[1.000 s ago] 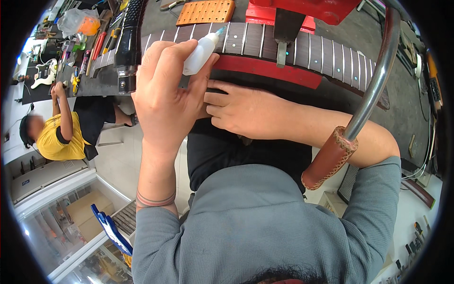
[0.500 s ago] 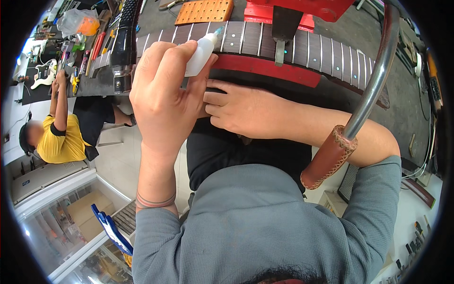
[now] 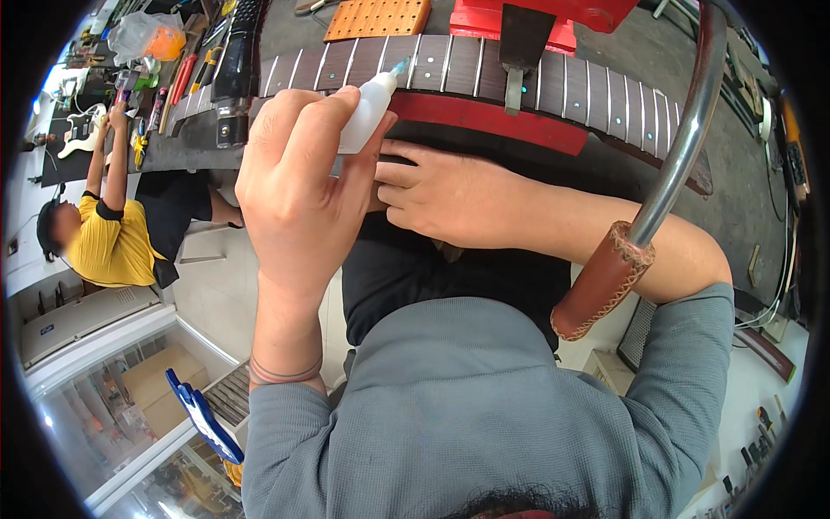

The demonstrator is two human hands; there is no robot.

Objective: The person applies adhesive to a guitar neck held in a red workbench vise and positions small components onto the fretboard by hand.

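My left hand [image 3: 303, 177] pinches a small white squeeze bottle [image 3: 367, 114] with a fine bluish tip. The bottle tilts so that its tip sits at a metal fret on the dark fretboard [image 3: 432, 65] of a guitar neck; whether it touches cannot be seen. My right hand [image 3: 445, 195] lies just right of the left wrist, below the near edge of the neck. Its fingers are stretched out and slightly apart, their ends partly hidden behind my left hand. Beneath the neck shows a red curved support [image 3: 488, 121].
A red press [image 3: 588, 17] with a dark ram [image 3: 526, 39] stands over the neck. Its steel lever has a stitched brown leather grip [image 3: 601, 281] above my right forearm. An orange perforated block [image 3: 376, 19] lies behind. At left are tools and a person in a yellow shirt [image 3: 108, 242].
The bottle and my left hand have shifted slightly down and left relative to the fretboard, with the tip now lower along the fret. My right hand stays nearly in place.
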